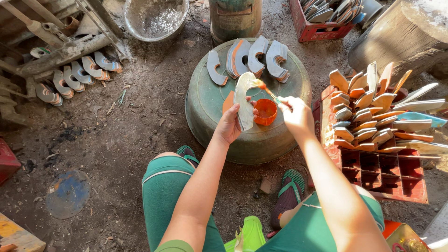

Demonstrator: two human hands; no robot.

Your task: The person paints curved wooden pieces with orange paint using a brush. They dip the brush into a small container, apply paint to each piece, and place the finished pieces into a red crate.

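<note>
My left hand (230, 124) holds a curved grey metal blade (243, 99) upright over an upturned green basin (247, 142). My right hand (295, 113) grips a thin paintbrush (269, 92) whose orange-tipped bristles touch the blade's upper end. A small orange paint cup (266, 112) stands on the basin between my hands. Several more curved blades (254, 57), some edged in orange, lie fanned along the basin's far side.
A red crate (387, 175) at the right holds several blades on edge. More blades (74, 77) lie on the dirt at the upper left beside metal tools. A metal bowl (155, 18), a green drum (234, 18) and another red crate (317, 28) stand beyond.
</note>
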